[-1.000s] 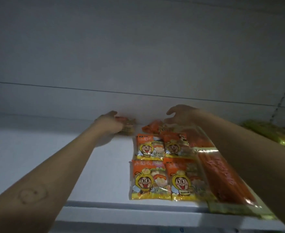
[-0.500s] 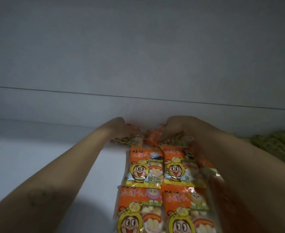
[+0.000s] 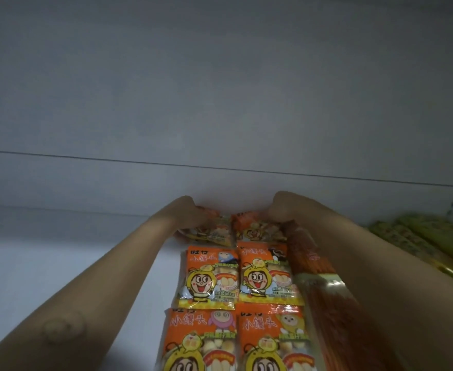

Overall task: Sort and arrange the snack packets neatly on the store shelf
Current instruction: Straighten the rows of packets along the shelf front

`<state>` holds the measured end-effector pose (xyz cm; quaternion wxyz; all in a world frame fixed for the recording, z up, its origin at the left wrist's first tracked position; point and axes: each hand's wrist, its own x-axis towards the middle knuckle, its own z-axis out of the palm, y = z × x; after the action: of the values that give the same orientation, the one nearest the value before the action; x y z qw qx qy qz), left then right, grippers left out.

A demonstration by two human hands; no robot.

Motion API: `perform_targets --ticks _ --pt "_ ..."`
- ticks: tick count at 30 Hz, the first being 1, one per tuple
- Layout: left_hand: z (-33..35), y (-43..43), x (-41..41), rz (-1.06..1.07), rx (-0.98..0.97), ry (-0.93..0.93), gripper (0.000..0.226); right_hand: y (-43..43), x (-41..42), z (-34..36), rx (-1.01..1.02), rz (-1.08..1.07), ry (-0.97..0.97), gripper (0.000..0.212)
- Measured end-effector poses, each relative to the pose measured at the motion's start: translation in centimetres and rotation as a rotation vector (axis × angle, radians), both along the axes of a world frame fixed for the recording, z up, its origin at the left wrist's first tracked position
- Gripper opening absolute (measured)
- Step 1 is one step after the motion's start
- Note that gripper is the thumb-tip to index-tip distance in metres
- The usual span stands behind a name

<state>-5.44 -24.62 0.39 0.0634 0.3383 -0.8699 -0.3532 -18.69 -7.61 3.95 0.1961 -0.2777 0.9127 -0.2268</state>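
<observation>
Neatly paired, orange cartoon-faced snack packets (image 3: 210,277) gleam; left hand (image 3: 190,213), right hand (image 3: 278,210) cover rearmost, grip unclear.

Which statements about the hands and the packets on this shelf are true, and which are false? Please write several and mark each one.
1. The left hand and the right hand both reach to the back row of the orange snack packets. True.
2. The orange snack packets lie in two columns on the shelf. True.
3. The green packets lie to the left of the orange ones. False: they lie at the far right.
4. The long red packet lies beside the left forearm. False: it lies along the right forearm, to the right of the orange columns.
5. The orange snack packets in the middle row stand upright. False: they lie flat, faces up.
</observation>
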Motion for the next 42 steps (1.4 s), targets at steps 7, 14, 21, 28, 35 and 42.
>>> perform_targets --ticks 7,14,21,28,35,42 --pt "0.7 1.7 0.4 -0.088 -0.071 0.031 0.054 -0.2 1.5 -0.5 0.134 0.068 0.28 0.037" --pt "0.9 1.8 1.5 -0.226 -0.212 0.058 0.057 1.0 1.9 -0.5 0.108 0.227 0.463 0.047" --pt "-0.4 1.5 1.5 -0.316 -0.257 0.065 0.035 0.4 2.8 -1.6 0.208 0.356 0.473 0.045" --pt "1.5 3.6 2.6 -0.337 -0.333 -0.014 0.059 2.2 3.8 0.4 0.09 0.278 0.467 0.05" --pt "3.6 7.2 8.3 -0.434 -0.409 -0.266 0.065 8.2 8.5 1.7 0.271 0.393 0.487 0.067" --pt "1.1 8.6 8.2 -0.357 -0.477 -0.276 0.062 7.6 10.8 0.4 0.353 0.399 0.533 0.051"
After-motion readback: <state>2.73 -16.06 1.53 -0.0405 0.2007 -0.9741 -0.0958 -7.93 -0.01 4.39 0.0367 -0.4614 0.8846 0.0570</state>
